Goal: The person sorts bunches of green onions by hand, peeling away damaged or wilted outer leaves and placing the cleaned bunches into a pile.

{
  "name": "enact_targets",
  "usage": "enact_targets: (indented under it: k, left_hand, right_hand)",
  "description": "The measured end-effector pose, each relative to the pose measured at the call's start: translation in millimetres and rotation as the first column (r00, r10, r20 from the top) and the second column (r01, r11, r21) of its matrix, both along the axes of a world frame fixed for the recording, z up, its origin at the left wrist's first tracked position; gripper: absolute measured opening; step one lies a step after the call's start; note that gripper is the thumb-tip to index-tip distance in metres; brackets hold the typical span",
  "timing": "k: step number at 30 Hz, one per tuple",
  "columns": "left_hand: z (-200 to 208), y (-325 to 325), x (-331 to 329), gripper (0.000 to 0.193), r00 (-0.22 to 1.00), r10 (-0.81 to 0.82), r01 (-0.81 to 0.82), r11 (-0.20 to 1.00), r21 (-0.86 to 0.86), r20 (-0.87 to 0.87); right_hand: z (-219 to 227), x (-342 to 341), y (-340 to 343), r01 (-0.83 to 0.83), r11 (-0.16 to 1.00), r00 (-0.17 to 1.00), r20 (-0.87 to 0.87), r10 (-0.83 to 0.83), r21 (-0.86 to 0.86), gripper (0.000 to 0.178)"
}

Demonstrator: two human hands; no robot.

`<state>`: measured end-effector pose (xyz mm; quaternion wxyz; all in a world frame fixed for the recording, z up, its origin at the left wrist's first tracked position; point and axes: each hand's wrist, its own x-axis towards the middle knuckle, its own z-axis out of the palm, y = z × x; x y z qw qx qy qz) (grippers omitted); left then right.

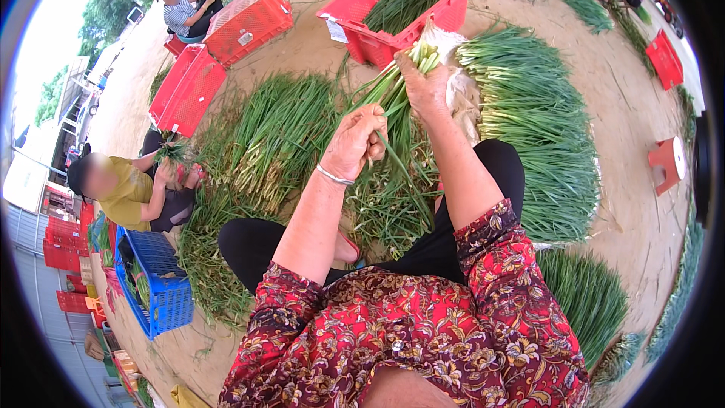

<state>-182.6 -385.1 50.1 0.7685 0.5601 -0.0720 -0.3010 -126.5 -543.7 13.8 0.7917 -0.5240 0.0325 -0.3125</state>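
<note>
Both my hands work on one small bunch of green chives (391, 89) in front of my lap. My right hand (425, 87) is closed round the bunch near its pale stem ends, which point up and away from me. Below and to the left, my left hand (353, 142), with a bracelet at its wrist, is closed on leaves that stick out past its fingers. Under my hands lies a heap of loose chives and trimmings (389, 200). To the right, chives lie in neat layered rows (529, 121), pale ends toward a crumpled whitish sheet (462, 98).
A red crate (350, 17) with chives stands ahead; two more red crates (245, 26) (185, 91) are at the left. Untidy chives (283, 132) spread left, near a seated person (128, 193) and a blue basket (172, 291). An orange-red stool (666, 166) stands far right.
</note>
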Motion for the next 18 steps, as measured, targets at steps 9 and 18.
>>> enact_targets:
  k: [9,18]
  left_hand:
    - [9,87,-10,0.017,0.942,-0.184,0.132,0.972,0.192,0.280]
    - [-66,87,-44,0.040,0.657,-0.722,0.023,0.310,0.950,0.219]
  right_hand:
    - [-13,20,-43,0.205,0.948,0.976,-0.121,-0.180,0.242,0.021]
    - [-8,27,-57,0.092,0.773,0.995,-0.087,-0.049,0.628,0.020]
